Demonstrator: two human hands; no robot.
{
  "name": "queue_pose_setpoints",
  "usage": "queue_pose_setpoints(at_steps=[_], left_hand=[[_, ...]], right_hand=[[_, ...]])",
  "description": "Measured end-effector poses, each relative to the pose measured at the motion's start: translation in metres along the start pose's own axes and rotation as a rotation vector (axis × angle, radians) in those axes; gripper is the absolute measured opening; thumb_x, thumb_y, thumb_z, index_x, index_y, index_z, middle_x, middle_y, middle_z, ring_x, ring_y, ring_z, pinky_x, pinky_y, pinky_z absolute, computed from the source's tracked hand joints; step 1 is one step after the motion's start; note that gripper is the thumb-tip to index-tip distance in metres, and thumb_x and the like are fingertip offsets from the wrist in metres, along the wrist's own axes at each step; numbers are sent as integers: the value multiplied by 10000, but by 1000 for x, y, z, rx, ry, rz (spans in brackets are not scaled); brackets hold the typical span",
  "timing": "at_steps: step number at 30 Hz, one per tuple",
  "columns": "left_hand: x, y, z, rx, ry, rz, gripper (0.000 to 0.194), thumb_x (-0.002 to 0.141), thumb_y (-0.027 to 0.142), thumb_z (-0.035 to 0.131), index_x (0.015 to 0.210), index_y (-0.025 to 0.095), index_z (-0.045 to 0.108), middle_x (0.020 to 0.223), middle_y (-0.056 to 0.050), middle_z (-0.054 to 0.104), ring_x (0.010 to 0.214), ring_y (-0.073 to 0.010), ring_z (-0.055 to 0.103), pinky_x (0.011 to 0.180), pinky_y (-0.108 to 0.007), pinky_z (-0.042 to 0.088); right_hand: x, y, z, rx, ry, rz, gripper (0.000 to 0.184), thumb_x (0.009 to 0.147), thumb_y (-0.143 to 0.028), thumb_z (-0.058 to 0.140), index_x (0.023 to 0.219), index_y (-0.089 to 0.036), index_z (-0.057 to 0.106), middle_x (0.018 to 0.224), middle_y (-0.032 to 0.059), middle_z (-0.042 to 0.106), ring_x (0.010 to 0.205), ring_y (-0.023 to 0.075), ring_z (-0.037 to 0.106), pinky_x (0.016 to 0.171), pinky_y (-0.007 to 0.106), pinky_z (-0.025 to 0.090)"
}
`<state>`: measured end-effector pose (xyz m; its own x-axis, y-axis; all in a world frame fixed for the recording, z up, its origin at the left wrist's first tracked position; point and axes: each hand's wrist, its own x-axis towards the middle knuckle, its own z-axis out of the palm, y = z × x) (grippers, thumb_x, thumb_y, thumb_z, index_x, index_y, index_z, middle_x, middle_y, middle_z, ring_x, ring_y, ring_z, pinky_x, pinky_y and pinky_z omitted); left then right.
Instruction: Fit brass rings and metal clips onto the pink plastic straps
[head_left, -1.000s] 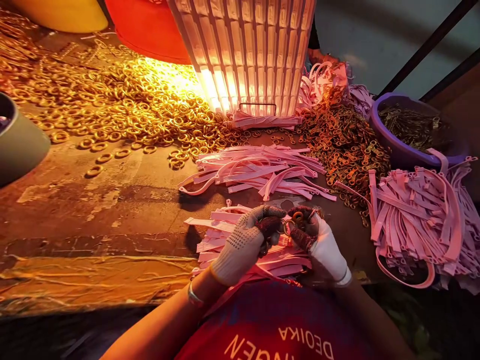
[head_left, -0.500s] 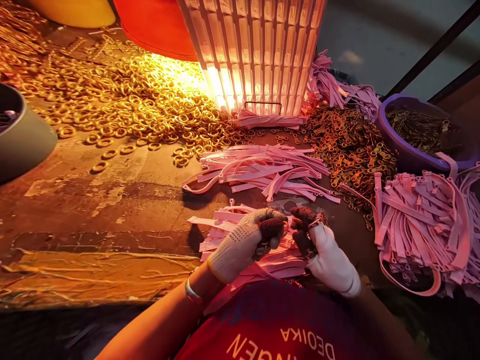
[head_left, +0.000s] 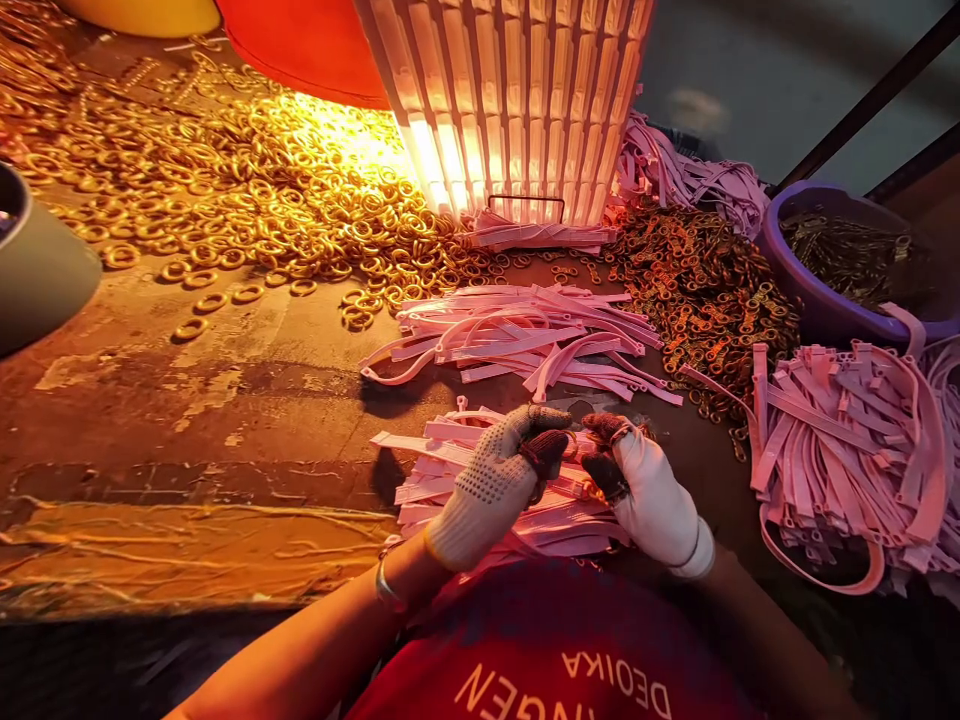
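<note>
What appears to be one brass ring (head_left: 571,443) is sitting at the fingertips of the left hand (head_left: 487,490), above the near strap pile (head_left: 439,470); the glove is hiding most of it. The left hand is pinching narrowly there. The right hand (head_left: 660,500) is hanging just beside it, thumb and forefinger standing slightly apart; whether its curled fingers are holding anything cannot be told. A second on from a ring showing between both sets of fingertips, the two hands are now standing apart, which is suggesting that the left alone is bearing the piece. Counting outward: three more strap piles are lying in the middle (head_left: 517,340), at right (head_left: 847,440) and far right (head_left: 682,170), and one strap bundle (head_left: 536,236) is resting at the foot of one ribbed panel (head_left: 525,100). One ring heap (head_left: 270,200) and one clasp heap (head_left: 705,285) are spreading over the worktop (head_left: 247,400), their pieces defying a count. One purple basin (head_left: 817,290) and one grey bucket (head_left: 52,275) are flanking everything.
</note>
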<state>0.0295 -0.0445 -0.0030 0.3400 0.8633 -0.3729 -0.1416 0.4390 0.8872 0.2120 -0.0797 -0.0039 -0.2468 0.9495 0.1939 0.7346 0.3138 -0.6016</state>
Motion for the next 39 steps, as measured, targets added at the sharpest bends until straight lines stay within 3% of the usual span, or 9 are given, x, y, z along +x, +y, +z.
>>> queue_pose_setpoints(at_steps=[3, 10, 15, 18, 23, 27, 30, 35, 39], left_hand=[[-3, -2, 3, 43, 69, 76, 163, 902, 300, 633, 1008, 178, 645, 666, 34, 584, 472, -69, 422, 459, -190, 369], [-2, -3, -10, 213, -22, 182, 101, 840, 276, 702, 861, 178, 698, 699, -2, 637, 557, -100, 500, 512, -205, 397], [-3, 5, -18, -117, -26, -66, 153, 872, 332, 660, 911, 189, 623, 524, 71, 467, 407, -67, 335, 393, -172, 243], [0, 12, -25, -232, 57, -55, 199, 828, 344, 711, 898, 182, 620, 516, 68, 467, 407, -58, 332, 385, -159, 229], [14, 13, -49, -311, 91, -79, 257, 777, 345, 766, 916, 167, 643, 582, 49, 505, 433, -42, 351, 386, -132, 234], [22, 11, -68, -374, 115, -54, 282, 850, 395, 724, 783, 170, 566, 553, 56, 450, 428, -41, 311, 371, -129, 219], [24, 11, -75, -360, 82, -57, 338, 872, 415, 709, 723, 173, 527, 517, 63, 407, 415, -45, 299, 357, -131, 219], [25, 14, -87, -284, 120, -57, 287, 805, 400, 759, 848, 156, 614, 568, 45, 480, 417, -46, 336, 349, -127, 235], [22, 13, -97, -228, 134, -102, 287, 818, 395, 768, 914, 167, 623, 602, 43, 496, 440, -52, 367, 383, -130, 280]], right_hand=[[0, -2, 8, 8, -43, 57, 291, 958, -213, 504, 1227, -178, 608, 1088, 153, 734, 987, 293, 709, 896, 432, 569], [12, -7, 5, -150, -145, 26, 366, 740, -103, 535, 1066, -200, 671, 920, 90, 755, 841, 255, 708, 748, 327, 534], [18, -27, 16, -332, -140, -30, 166, 880, -249, 555, 954, -174, 683, 779, 112, 723, 699, 247, 671, 634, 324, 453], [25, -32, 27, -348, -228, 48, 125, 905, -238, 574, 950, -176, 673, 757, 99, 721, 666, 227, 660, 596, 305, 415], [75, -11, 28, -137, -322, 45, 130, 960, -244, 571, 1001, -202, 687, 923, 79, 764, 822, 219, 696, 719, 289, 477], [140, 14, 30, -306, -282, -42, 88, 858, -175, 639, 907, -129, 696, 1067, 170, 740, 1059, 282, 652, 962, 372, 470], [172, 24, 39, -376, -280, -37, 7, 756, -117, 667, 753, -115, 662, 1042, 205, 739, 1099, 319, 626, 987, 437, 459], [179, 29, 53, -380, -185, -20, 191, 842, -63, 510, 718, -106, 650, 908, 163, 733, 937, 288, 669, 862, 440, 506], [161, 21, 39, -383, -159, -67, 143, 884, -87, 535, 884, -113, 676, 1011, 202, 723, 910, 283, 677, 840, 436, 557]])
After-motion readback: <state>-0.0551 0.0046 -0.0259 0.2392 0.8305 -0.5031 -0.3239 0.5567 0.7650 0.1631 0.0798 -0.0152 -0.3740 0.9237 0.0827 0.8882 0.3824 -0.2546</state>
